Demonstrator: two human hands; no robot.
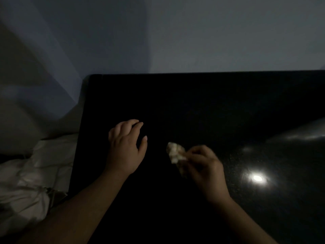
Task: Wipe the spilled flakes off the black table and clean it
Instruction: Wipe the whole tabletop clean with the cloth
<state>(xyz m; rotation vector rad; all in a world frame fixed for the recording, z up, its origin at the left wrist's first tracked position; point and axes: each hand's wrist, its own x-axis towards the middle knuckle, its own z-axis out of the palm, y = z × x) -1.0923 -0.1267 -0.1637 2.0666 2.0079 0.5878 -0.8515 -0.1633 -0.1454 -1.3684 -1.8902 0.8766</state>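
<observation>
The black table [202, 103] fills the middle and right of the dim head view. Over its near middle, my right hand [204, 166] pinches a crumpled pale wad, tissue or cloth [175, 153], which sticks out to the left of my fingers. My left hand [125, 144] hovers or rests on the table to the left of the wad, with fingers loosely curved and nothing in it. Fine specks show on the glossy top near a bright light reflection [256, 177]; flakes elsewhere are too dark to make out.
A grey wall [211, 32] runs behind the table's far edge. White rumpled bedding [35, 173] lies past the table's left edge, lower left. A pale reflected streak [302, 132] crosses the table at the right.
</observation>
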